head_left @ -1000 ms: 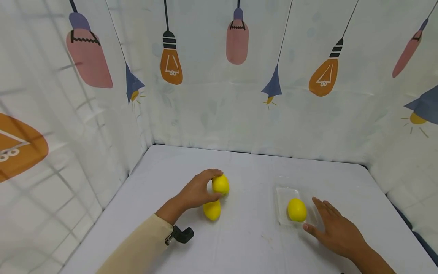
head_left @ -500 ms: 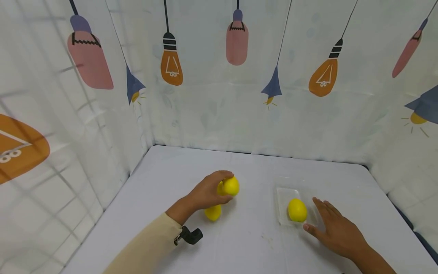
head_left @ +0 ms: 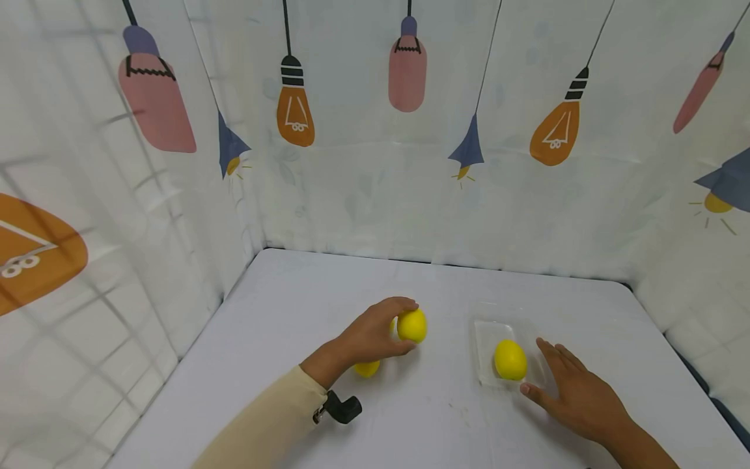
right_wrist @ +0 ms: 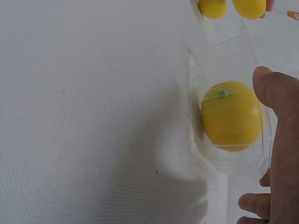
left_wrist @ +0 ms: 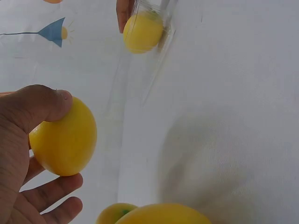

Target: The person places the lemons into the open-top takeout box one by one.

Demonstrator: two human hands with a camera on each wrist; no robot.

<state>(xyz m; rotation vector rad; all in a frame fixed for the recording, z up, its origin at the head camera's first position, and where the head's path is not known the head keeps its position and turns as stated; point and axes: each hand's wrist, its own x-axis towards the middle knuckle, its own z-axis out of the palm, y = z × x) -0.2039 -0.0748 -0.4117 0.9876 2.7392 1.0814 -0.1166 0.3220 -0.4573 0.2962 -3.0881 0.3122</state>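
Observation:
In the head view my left hand [head_left: 375, 332] holds a yellow lemon [head_left: 413, 326] between thumb and fingertips, above the table. The left wrist view shows this held lemon [left_wrist: 67, 137] with the thumb across its top. Two more lemons peek in at that view's bottom edge; one lemon [head_left: 366, 369] is mostly hidden behind my hand in the head view. To the right sits a clear plastic tray [head_left: 479, 355] with a lemon [head_left: 510, 360] inside. My right hand [head_left: 577, 397] lies along the tray's right side, fingers extended, its thumb [right_wrist: 268, 86] at the rim.
A white table [head_left: 328, 273] spreads under everything, its back edge near a pale curtain [head_left: 363, 189] printed with hanging lamps. The curtain also rises on the left and right. A black wrist mount [head_left: 342, 408] sticks out from my left sleeve.
My left hand has moved right, toward the tray, with the lemon in its grip, leaving a lemon behind on the table. The right hand and the tray have stayed in place.

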